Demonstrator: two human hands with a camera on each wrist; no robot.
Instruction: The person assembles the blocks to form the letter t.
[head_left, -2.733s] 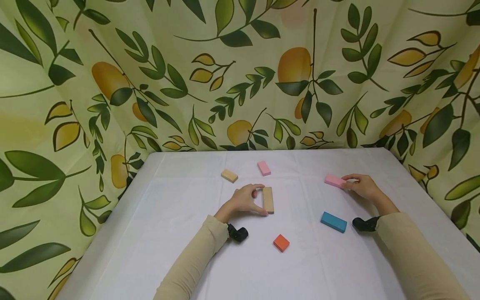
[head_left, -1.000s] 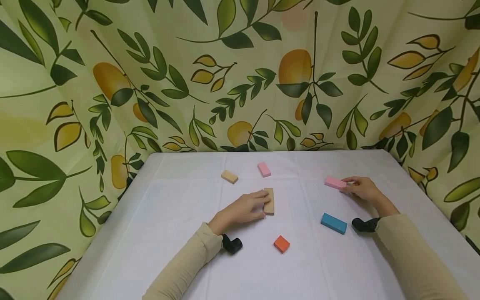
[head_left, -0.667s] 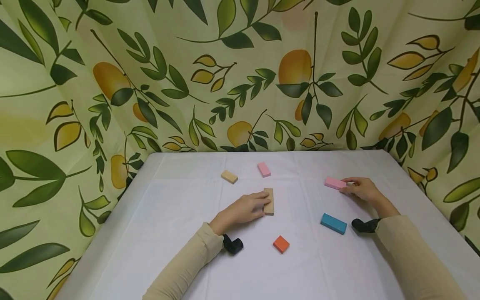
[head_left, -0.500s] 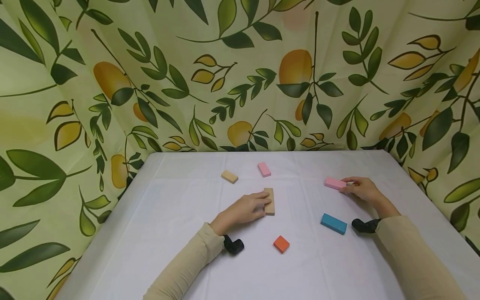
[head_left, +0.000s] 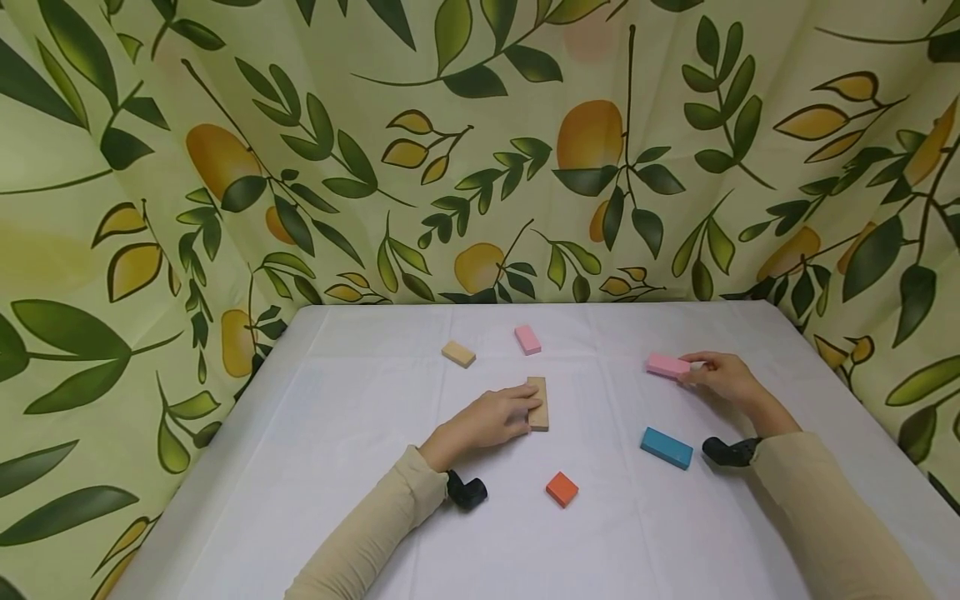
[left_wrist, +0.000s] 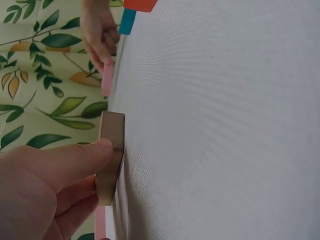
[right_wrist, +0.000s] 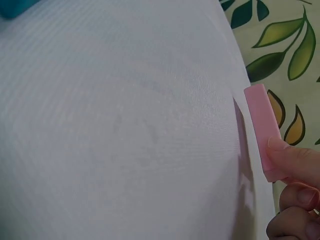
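Observation:
In the head view my left hand (head_left: pixel 487 418) grips a long natural-wood block (head_left: pixel 538 404) near the table's middle. The left wrist view shows the thumb pressed on one side of this wooden block (left_wrist: pixel 111 160), with fingers at the opposite side. Whether it touches the cloth, I cannot tell. Further right, my right hand (head_left: pixel 723 377) pinches one end of a pink block (head_left: pixel 666 365). Thumb and fingertip hold that pink block (right_wrist: pixel 262 130) in the right wrist view, where a shadow lies beside it on the cloth.
A white cloth covers the table (head_left: pixel 330 467). Around the hands lie a small wooden block (head_left: pixel 458 354), another pink block (head_left: pixel 528 339), a blue block (head_left: pixel 666 448) and an orange-red block (head_left: pixel 562 489). A leaf-patterned curtain (head_left: pixel 480 150) hangs behind.
My left hand, earlier spread around the wooden block's ends, has come to grip it across its side. In the last half second the right hand and pink block shift slightly left.

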